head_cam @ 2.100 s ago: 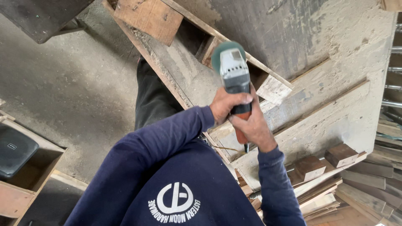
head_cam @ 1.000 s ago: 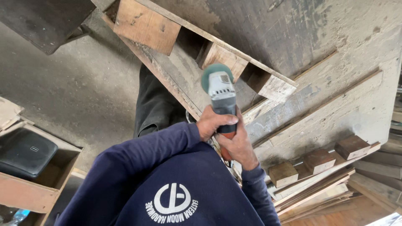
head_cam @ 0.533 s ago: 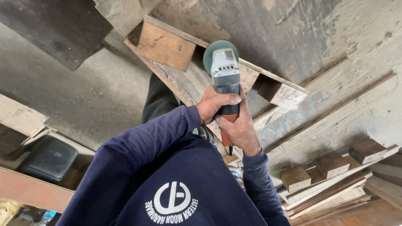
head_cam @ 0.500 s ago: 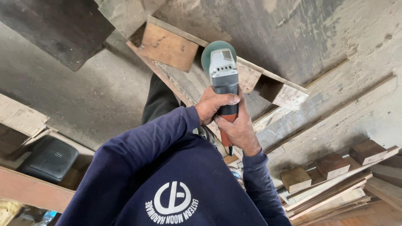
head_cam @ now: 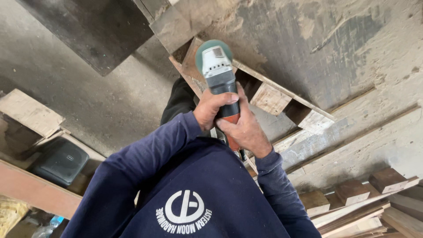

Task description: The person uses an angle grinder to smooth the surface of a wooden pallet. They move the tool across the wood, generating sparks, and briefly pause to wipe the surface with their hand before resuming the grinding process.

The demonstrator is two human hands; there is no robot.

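Note:
Both my hands hold an angle grinder (head_cam: 217, 66) with a grey head, a green disc and an orange handle. My left hand (head_cam: 210, 109) wraps the body just behind the head. My right hand (head_cam: 245, 130) grips the orange handle further back. The disc rests at the end of a long, dusty wooden frame (head_cam: 282, 94) with short cross blocks, beside a brown wooden block (head_cam: 190, 61). My dark blue sleeves and sweatshirt fill the lower middle, and my dark trouser leg (head_cam: 179, 100) shows under the frame.
A black padded box (head_cam: 59, 161) sits in an open wooden crate at the left. Wood blocks and stacked planks (head_cam: 352, 198) lie at the lower right. A dark board (head_cam: 101, 31) lies at the top left on the grey concrete floor (head_cam: 66, 79).
The grinder has travelled along the frame toward its upper-left end, past the cross blocks. Both hands have kept their hold. The view has shifted, so the planks sit lower right.

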